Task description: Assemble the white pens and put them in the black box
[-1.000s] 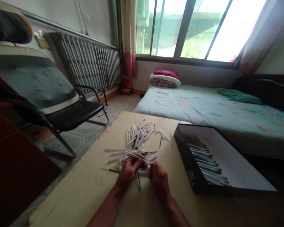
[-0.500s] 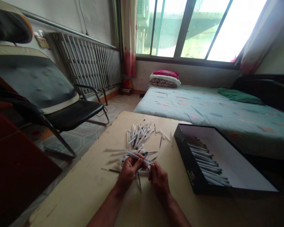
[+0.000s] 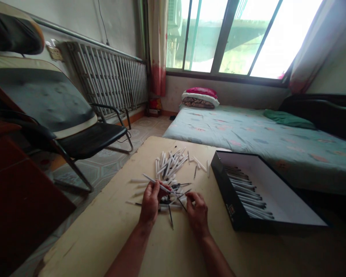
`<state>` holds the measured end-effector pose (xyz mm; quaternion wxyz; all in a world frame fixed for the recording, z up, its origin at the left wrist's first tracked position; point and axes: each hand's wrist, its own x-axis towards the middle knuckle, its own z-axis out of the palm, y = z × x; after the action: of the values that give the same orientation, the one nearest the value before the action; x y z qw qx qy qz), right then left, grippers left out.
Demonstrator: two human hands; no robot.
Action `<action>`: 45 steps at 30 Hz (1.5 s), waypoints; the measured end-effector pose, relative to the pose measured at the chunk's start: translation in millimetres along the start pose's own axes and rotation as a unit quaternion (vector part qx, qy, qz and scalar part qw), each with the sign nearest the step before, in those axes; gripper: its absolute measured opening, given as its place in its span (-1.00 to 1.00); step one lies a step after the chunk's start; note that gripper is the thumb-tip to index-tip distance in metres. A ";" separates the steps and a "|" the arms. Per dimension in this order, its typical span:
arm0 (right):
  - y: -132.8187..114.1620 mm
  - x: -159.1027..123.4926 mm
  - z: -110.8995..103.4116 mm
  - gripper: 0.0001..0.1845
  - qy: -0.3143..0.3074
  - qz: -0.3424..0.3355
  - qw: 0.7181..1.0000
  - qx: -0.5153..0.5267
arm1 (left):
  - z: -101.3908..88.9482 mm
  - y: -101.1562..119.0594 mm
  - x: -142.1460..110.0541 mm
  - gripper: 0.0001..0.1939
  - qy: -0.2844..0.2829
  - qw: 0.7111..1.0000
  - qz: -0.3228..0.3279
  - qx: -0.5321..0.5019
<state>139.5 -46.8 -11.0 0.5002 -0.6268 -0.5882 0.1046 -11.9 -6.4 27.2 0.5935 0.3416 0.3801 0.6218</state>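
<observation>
My left hand [image 3: 150,200] is closed round a white pen barrel [image 3: 150,178], which slants down to the right over the pile. A thin dark pen refill [image 3: 181,203] runs from near the barrel's lower end toward my right hand; whether it sits inside the barrel I cannot tell. My right hand [image 3: 197,211] is beside it with thumb and fingers pinched together, and what is between them is too small to make out. Under and beyond both hands lies a loose pile of white pen barrels [image 3: 177,163] mixed with dark refills.
A black open box [image 3: 223,192] with a pale inside stands on the right of the cream table [image 3: 103,219], holding a row of pens [image 3: 245,188]. A bed [image 3: 227,123] is behind the table. A black chair [image 3: 89,138] stands at the left.
My hands have moved apart. The left hand has shifted left and up with the barrel, and the right hand has moved slightly right. More of the dark refill shows between them.
</observation>
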 end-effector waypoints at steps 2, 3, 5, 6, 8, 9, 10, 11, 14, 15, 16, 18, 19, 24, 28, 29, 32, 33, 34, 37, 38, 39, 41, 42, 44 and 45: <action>-1.3 -0.9 0.7 -0.80 -0.032 -0.019 0.999 -0.028 | 0.2 4.0 0.3 -0.67 0.011 1.000 0.000 0.011; -2.3 -1.5 1.1 -0.78 -0.041 -0.024 0.998 -0.043 | 0.6 6.0 0.1 -0.66 0.014 1.000 -0.001 0.018; -4.0 -2.3 1.4 -0.76 -0.052 -0.032 0.996 -0.064 | 1.0 9.9 -0.5 -0.64 0.012 0.999 -0.006 0.036; -4.6 -2.4 1.5 -0.76 -0.055 -0.035 0.995 -0.071 | 0.5 11.8 -0.7 -0.64 0.006 0.999 -0.009 0.048; -4.7 -2.3 1.6 -0.79 -0.058 -0.038 0.995 -0.077 | -2.5 14.9 -1.0 -0.64 -0.012 0.996 -0.011 0.084; -4.2 -2.2 1.7 -0.81 -0.057 -0.040 0.995 -0.077 | -5.2 16.2 -1.2 -0.65 -0.023 0.994 -0.007 0.106; -3.5 -2.1 1.8 -0.83 -0.054 -0.041 0.995 -0.076 | -8.7 17.3 -1.4 -0.66 -0.034 0.991 0.001 0.130; -2.7 -2.2 2.0 -0.84 -0.050 -0.042 0.995 -0.074 | -12.8 18.2 -1.8 -0.67 -0.044 0.987 0.013 0.157; -0.7 -3.2 2.1 -0.83 -0.042 -0.042 0.996 -0.067 | -26.7 19.0 -4.1 -0.73 -0.052 0.961 0.068 0.263; -0.6 -3.7 1.8 -0.83 -0.042 -0.043 0.996 -0.065 | -31.0 18.5 -5.3 -0.75 -0.048 0.947 0.092 0.303; -0.8 -4.1 1.5 -0.83 -0.043 -0.044 0.996 -0.065 | -34.6 17.7 -6.6 -0.78 -0.042 0.933 0.116 0.338; -1.8 -4.6 0.6 -0.81 -0.053 -0.047 0.995 -0.071 | -39.7 15.4 -9.4 -0.81 -0.032 0.911 0.152 0.381; -2.4 -4.6 0.2 -0.81 -0.060 -0.047 0.994 -0.079 | -41.1 14.1 -10.7 -0.82 -0.031 0.906 0.162 0.391; -3.8 -3.6 -0.8 -0.86 -0.087 -0.047 0.984 -0.147 | -41.9 12.3 -13.6 -0.82 -0.056 0.899 0.171 0.399; -3.6 -3.2 -5.5 -0.84 -0.105 -0.064 0.966 -0.225 | -43.2 13.7 -11.7 -0.84 -0.070 0.886 0.195 0.415; -3.6 -3.0 -7.6 -0.84 -0.109 -0.072 0.962 -0.239 | -43.8 13.6 -11.2 -0.84 -0.071 0.883 0.200 0.419; -2.1 -1.9 -13.8 -0.86 -0.118 -0.089 0.958 -0.247 | -45.2 11.7 -10.2 -0.84 -0.075 0.873 0.208 0.435; -0.9 -1.4 -15.2 -0.88 -0.117 -0.089 0.959 -0.241 | -45.6 10.9 -10.1 -0.84 -0.077 0.869 0.211 0.440; 0.9 -0.9 -16.1 -0.89 -0.116 -0.087 0.962 -0.233 | -45.8 10.1 -10.0 -0.84 -0.079 0.866 0.214 0.444; 6.5 0.5 -16.5 -0.90 -0.101 -0.079 0.973 -0.193 | -46.4 8.4 -9.4 -0.82 -0.083 0.864 0.229 0.440; 7.5 0.9 -16.2 -0.89 -0.089 -0.078 0.978 -0.172 | -46.6 8.0 -8.9 -0.81 -0.086 0.862 0.240 0.438; 7.8 1.2 -16.1 -0.87 -0.073 -0.077 0.984 -0.142 | -46.8 7.7 -8.2 -0.80 -0.094 0.856 0.253 0.440; 5.7 1.6 -16.5 -0.84 -0.043 -0.069 0.994 -0.068 | -47.1 7.3 -6.4 -0.75 -0.119 0.835 0.278 0.460; 3.6 1.6 -17.0 -0.84 -0.030 -0.061 0.997 -0.032 | -47.3 7.1 -5.5 -0.72 -0.132 0.820 0.287 0.477; -1.0 1.5 -18.3 -0.85 -0.010 -0.036 0.999 0.021 | -47.4 7.0 -3.9 -0.68 -0.150 0.790 0.301 0.513; -2.8 1.4 -18.8 -0.86 -0.003 -0.021 0.999 0.038 | -47.3 7.2 -3.3 -0.68 -0.151 0.777 0.306 0.529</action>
<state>151.7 -55.6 0.7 0.5241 -0.5949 -0.5978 0.1182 -56.6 -13.0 11.0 0.1480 0.7897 0.4301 0.4117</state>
